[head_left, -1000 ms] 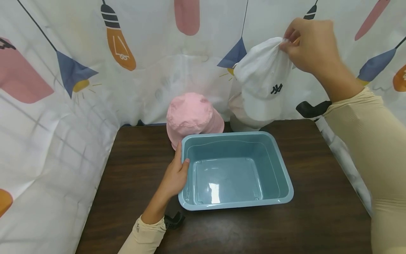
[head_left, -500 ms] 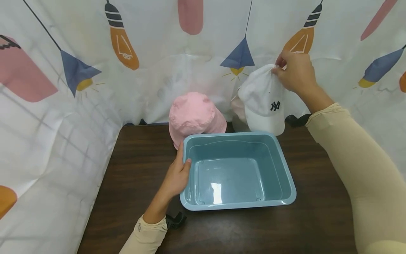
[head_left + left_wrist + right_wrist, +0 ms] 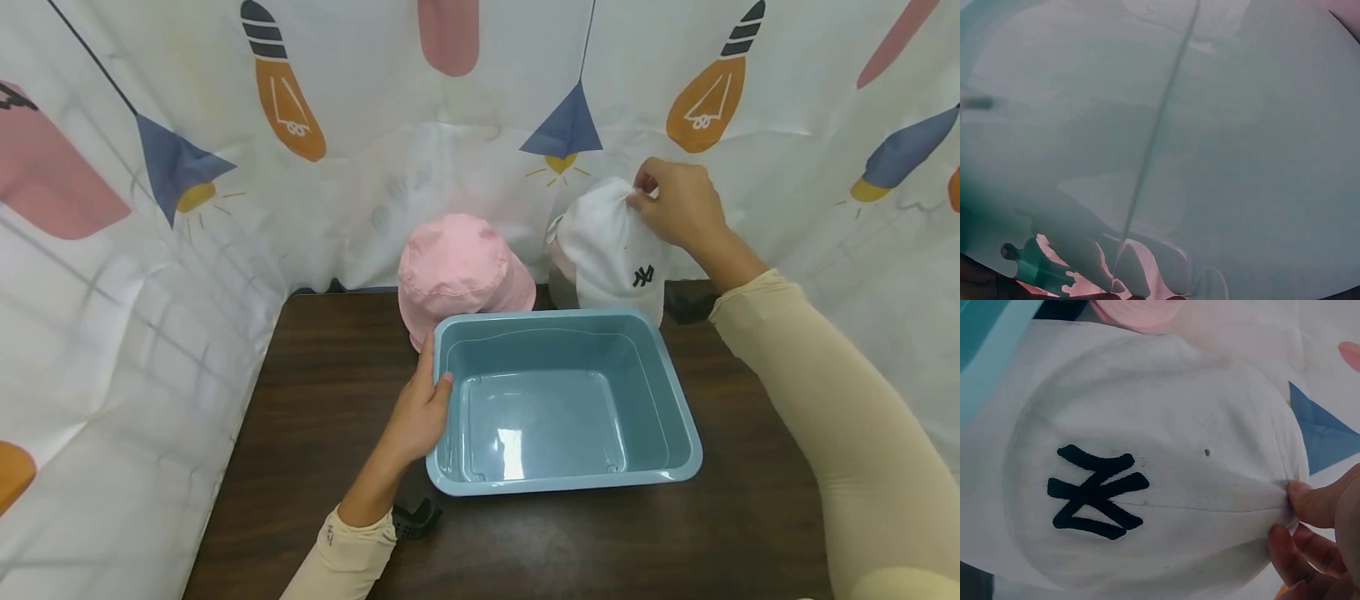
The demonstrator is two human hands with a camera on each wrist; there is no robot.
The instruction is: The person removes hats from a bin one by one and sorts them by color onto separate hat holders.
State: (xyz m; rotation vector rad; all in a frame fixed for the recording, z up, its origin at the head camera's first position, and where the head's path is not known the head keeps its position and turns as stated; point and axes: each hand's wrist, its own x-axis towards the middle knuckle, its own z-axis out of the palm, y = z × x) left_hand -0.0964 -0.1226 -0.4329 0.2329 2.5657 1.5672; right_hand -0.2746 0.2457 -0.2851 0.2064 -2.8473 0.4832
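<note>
My right hand (image 3: pixel 678 204) pinches the crown top of a white baseball cap (image 3: pixel 607 242) with a black NY logo. The cap sits behind the far right part of a blue plastic basin (image 3: pixel 562 482), its brim partly hidden by the rim. In the right wrist view, thumb and fingers gather the cap's fabric (image 3: pixel 1166 425) at the crown. My left hand (image 3: pixel 416 417) grips the basin's left wall, thumb inside the rim and fingers outside. Blue-green plastic (image 3: pixel 1241 156) fills the left wrist view. A pink bucket hat (image 3: pixel 457 267) stands behind the basin's far left corner.
Behind the white cap, a beige and grey hat (image 3: pixel 562 279) shows in part at its left. The dark wooden table (image 3: pixel 322 400) ends at a white printed curtain (image 3: pixel 360 192), which hangs close behind the hats and along the left side.
My right hand has lowered the white cap from the air in front of the curtain to behind the basin's rim, moving slightly left. My left hand keeps its hold on the basin.
</note>
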